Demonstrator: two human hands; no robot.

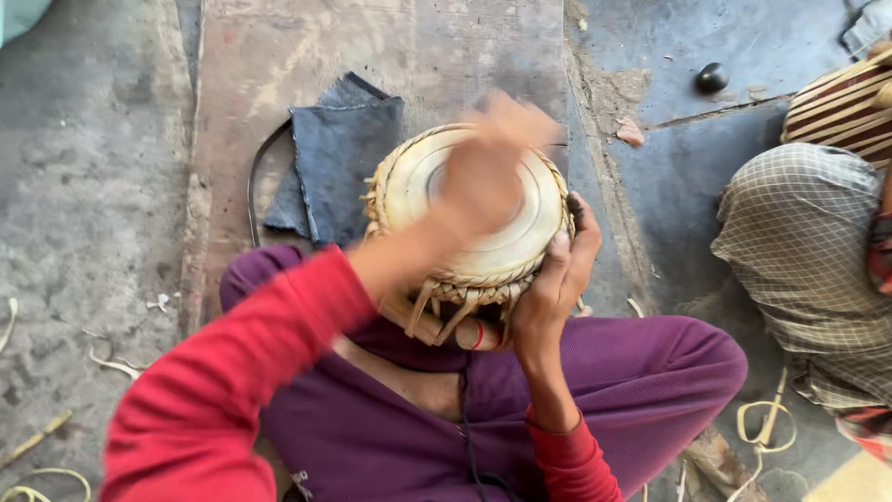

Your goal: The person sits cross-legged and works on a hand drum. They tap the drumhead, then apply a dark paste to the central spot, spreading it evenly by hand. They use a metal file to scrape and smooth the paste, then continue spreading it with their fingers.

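While the person sits cross-legged on the ground in purple trousers (650, 372) and red sleeves (232, 381), one small round drum with a pale skin top and woven straps around its rim (520, 242) rests in the lap, between the knees, with its flat face turned up. On the left side lies one dark blue-grey folded cloth (334, 167) on a flat brown board (279, 56), just beside the drum. The left hand (488, 167) is over the top of the drum, right above the skin, but it is so blurred that I cannot tell how open it is or if it holds anything. The right hand (562, 274) is at the right edge of the drum, curled around the woven rim and gripping it, thumb on the rim. So the drum sits under the left hand and against the right hand, both very close. Farther right, one small black ball-shaped thing (713, 77) lies on the blue-grey floor (706, 177), well apart. At the far right sits another person in checked cloth (799, 242).
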